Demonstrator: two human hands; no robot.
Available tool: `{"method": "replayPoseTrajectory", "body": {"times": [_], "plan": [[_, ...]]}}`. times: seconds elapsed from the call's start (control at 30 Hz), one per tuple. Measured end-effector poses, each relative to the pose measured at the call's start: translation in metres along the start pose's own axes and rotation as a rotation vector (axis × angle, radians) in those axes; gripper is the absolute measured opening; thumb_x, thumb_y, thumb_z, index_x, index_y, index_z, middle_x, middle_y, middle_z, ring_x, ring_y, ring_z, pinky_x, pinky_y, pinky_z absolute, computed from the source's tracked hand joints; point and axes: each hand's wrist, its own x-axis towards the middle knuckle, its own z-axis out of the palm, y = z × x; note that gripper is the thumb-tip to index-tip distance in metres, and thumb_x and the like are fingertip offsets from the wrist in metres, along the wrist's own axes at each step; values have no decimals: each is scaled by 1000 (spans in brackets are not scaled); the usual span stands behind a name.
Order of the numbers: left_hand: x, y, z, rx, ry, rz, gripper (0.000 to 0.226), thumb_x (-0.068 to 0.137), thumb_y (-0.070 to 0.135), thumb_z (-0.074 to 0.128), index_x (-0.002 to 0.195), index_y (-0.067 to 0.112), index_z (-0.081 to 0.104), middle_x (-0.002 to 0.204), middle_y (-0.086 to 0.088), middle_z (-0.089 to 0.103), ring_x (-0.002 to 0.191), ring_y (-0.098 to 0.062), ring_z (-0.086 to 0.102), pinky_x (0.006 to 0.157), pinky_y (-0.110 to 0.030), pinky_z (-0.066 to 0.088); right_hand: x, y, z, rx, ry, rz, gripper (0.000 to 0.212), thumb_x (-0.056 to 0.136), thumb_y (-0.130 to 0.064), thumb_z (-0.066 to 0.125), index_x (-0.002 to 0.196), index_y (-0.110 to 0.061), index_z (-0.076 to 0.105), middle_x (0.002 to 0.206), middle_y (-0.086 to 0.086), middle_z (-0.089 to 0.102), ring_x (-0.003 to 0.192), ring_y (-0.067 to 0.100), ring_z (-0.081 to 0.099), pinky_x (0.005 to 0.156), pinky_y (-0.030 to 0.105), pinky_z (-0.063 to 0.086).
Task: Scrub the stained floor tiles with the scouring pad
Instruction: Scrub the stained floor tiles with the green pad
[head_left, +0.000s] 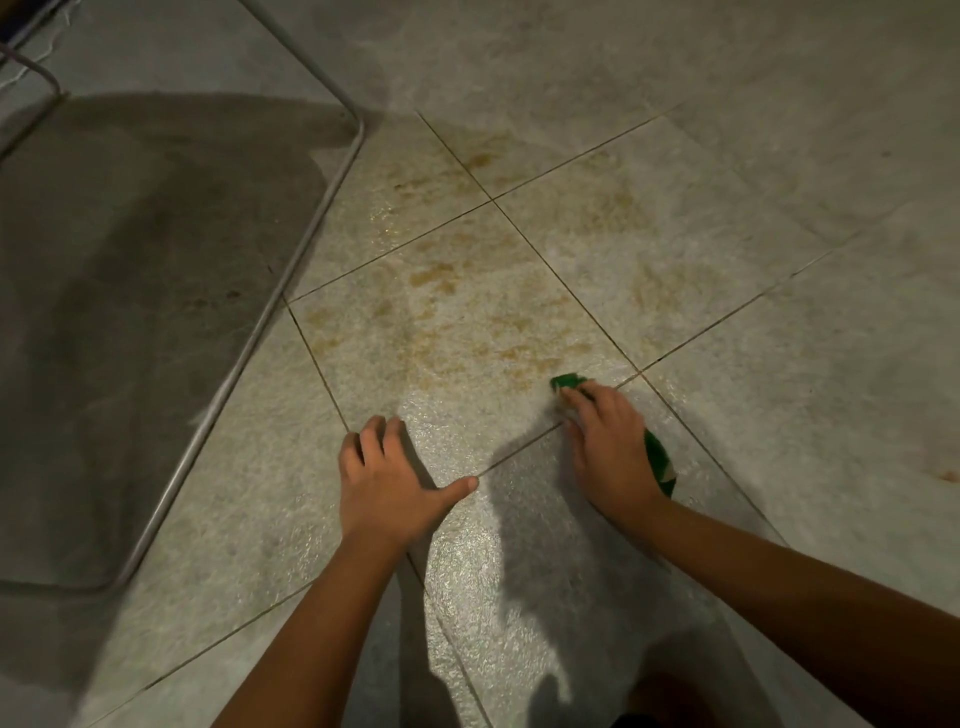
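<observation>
Both your forearms come in from 6 o'clock. Your left hand (387, 475) is flat on the floor (779, 130), fingers spread, holding nothing, just bracing you. Your right hand (608, 441) is closed down over the green pad (661, 457), which sits pressed on the tile by the grout line at about 4 o'clock from the middle of the view. Green pokes out past your fingertips and behind your wrist, so most of it is under your palm.

The brown stains (441, 280) are mostly up toward 12 o'clock from the pad, spread over the centre tile and spilling across the grout cross into the neighbours. The wet patch near you looks cleaner already, I'd guess.

So: work outward from where you are, short overlapping strokes, weight through the heel of your hand. Hit the grout lines along their length, not across. Keep clear of the metal frame (311, 218) at 9 o'clock, and watch that braced hand on wet tile, it could slip.
</observation>
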Motion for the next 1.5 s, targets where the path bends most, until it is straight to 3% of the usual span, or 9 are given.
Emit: {"method": "replayPoseTrajectory", "body": {"times": [0.17, 0.47, 0.6, 0.83, 0.97, 1.13, 1.23, 1.37, 1.5], "plan": [[18, 20, 1, 35, -40, -31, 117, 63, 82, 51, 148, 13, 10, 154, -10, 10, 141, -34, 7, 117, -44, 15, -22, 16, -14, 18, -44, -63, 42, 91, -26, 35, 122, -6, 54, 121, 14, 54, 113, 27, 44, 94, 45, 37], [19, 24, 2, 33, -22, -48, 120, 60, 81, 55, 148, 11, 15, 152, -11, 14, 141, -33, 10, 115, -45, 20, 9, 49, -22, -39, 252, 267, 33, 87, -10, 49, 116, 4, 56, 112, 21, 56, 103, 35, 50, 90, 45, 38], [18, 25, 2, 32, -10, -47, 119, 59, 82, 55, 147, 12, 16, 152, -9, 15, 141, -31, 11, 115, -44, 22, 20, 27, -11, -35, 182, 175, 29, 90, -7, 51, 116, 2, 57, 112, 19, 57, 103, 35, 51, 90, 48, 40], [17, 23, 3, 42, 5, -42, 119, 59, 82, 53, 147, 12, 16, 152, -9, 16, 140, -31, 12, 114, -45, 22, -5, 35, -23, 29, -15, -95, 40, 90, -25, 40, 121, -5, 56, 119, 12, 55, 111, 23, 44, 94, 41, 36], [18, 22, 5, 39, 3, -43, 120, 59, 84, 52, 148, 13, 15, 152, -9, 15, 141, -31, 11, 115, -45, 22, 5, 50, -28, 11, 112, 56, 34, 88, -17, 48, 118, -4, 58, 115, 13, 57, 107, 28, 50, 92, 43, 37], [16, 20, 7, 26, 18, -46, 120, 58, 85, 49, 148, 14, 14, 153, -8, 15, 141, -31, 10, 116, -44, 19, 32, 30, -9, -38, 210, 182, 37, 89, -19, 40, 114, 1, 58, 110, 19, 57, 102, 34, 52, 88, 49, 41], [16, 21, 7, 34, 2, -45, 119, 60, 85, 48, 149, 14, 12, 155, -9, 12, 142, -32, 7, 117, -45, 17, 40, 8, 2, -27, 156, 132, 30, 87, -8, 53, 115, 1, 58, 110, 19, 57, 102, 35, 52, 89, 50, 41], [14, 19, 6, 22, -1, -30, 113, 66, 83, 47, 149, 15, 12, 156, -7, 9, 143, -31, 6, 117, -43, 15, 32, -7, 6, 4, 21, -53, 36, 89, -19, 40, 116, -2, 58, 112, 16, 57, 107, 30, 49, 91, 44, 39], [15, 6, 1, -71, 106, 3, 98, 72, 76, 50, 146, 17, 24, 150, -3, 24, 138, -24, 22, 110, -42, 28, 25, 17, -7, 63, -75, -214, 39, 91, -25, 39, 120, -5, 56, 118, 12, 55, 110, 25, 46, 95, 38, 36]]}}
